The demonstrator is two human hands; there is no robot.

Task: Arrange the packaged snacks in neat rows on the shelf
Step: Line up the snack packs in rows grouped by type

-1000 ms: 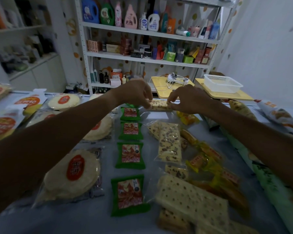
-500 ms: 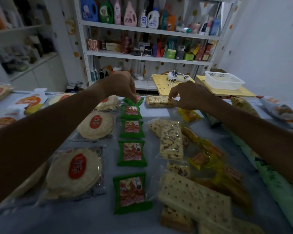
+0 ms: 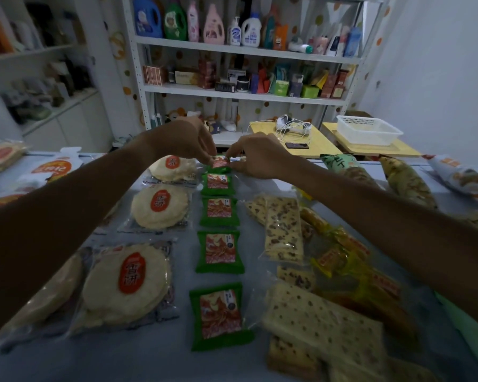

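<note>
Green snack pack between both hands, far edge.

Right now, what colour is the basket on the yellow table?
White, seen in the head view: the basket.

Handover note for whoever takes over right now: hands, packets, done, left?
Left hand and right hand: both pinch the farthest green packet at the far end of its row.
Green packets: one straight column of five down the middle.
Round cracker packs: a column to the left of it, roughly in line.
Left to do: the speckled biscuit packs and yellow-wrapped snacks on the right lie overlapped and askew; line them up. The bags at the far right are also unsorted.
</note>
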